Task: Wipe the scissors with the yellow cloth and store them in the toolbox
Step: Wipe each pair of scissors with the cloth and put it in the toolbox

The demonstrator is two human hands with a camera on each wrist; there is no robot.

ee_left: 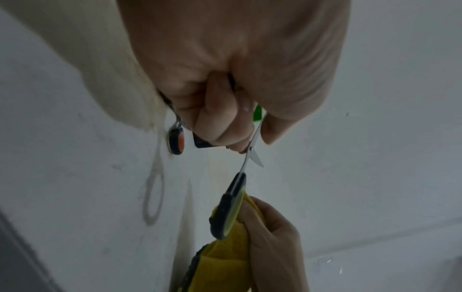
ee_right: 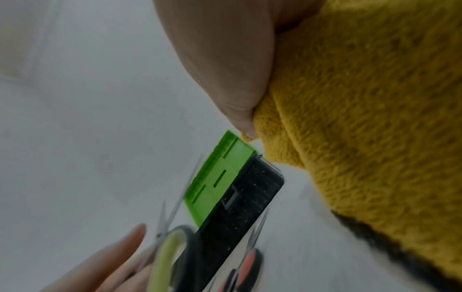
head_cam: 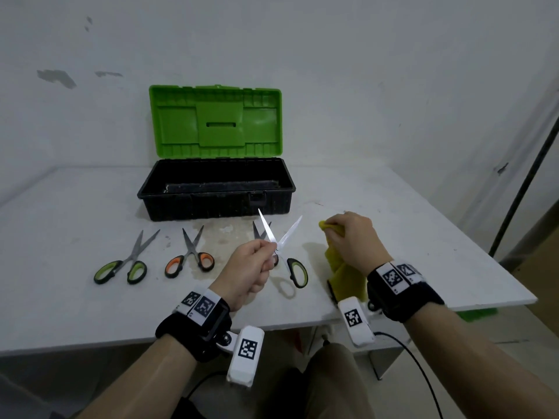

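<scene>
Your left hand point(head_cam: 253, 269) is clenched around one handle of the held scissors point(head_cam: 279, 241), blades spread wide above the tabletop point(head_cam: 75, 309), while your right hand point(head_cam: 357, 237) grips the bunched yellow cloth point(head_cam: 344, 273) just beside them, apart from the blades. To wipe well, I'd keep the handle grip firm, fold the cloth over one blade near the pivot and draw it toward the tip along the flat, fingers off the edge. The toolbox point(head_cam: 216, 204) stands lid-up just behind, and two more pairs point(head_cam: 127, 261) point(head_cam: 190, 255) lie to your left, with another pair's blades point(head_cam: 259, 231) showing behind the held ones.
</scene>
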